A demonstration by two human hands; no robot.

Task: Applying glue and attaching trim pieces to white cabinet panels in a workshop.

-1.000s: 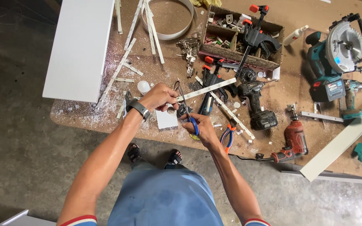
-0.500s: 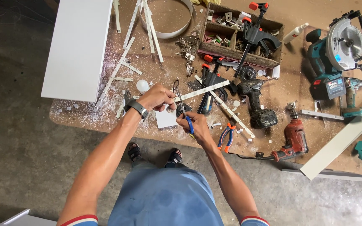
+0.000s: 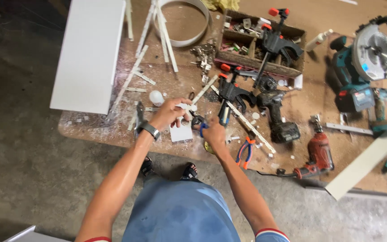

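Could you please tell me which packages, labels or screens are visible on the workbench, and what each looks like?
No screens or signs.
White squeeze bottle: lying at the far side, right of the wooden tray.
Label plate: on the teal tool's black battery, pale rectangle.
Label: on the circular saw's guard, small, blue.

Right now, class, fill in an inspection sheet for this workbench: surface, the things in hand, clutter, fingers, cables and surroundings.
Surface: brown workbench dusted with white chips and offcuts.
Things in hand: left hand holds a long white strip; right hand holds a blue-handled tool; a small white square piece lies just below them.
Clutter: bar clamps, black cordless drill, red drill, circular saw, orange-handled pliers, wooden parts tray, white ring, white panel.
Fingers: both hands' fingers curled shut round what they hold.
Cables: black cord by the red drill.
Surroundings: bare concrete floor.
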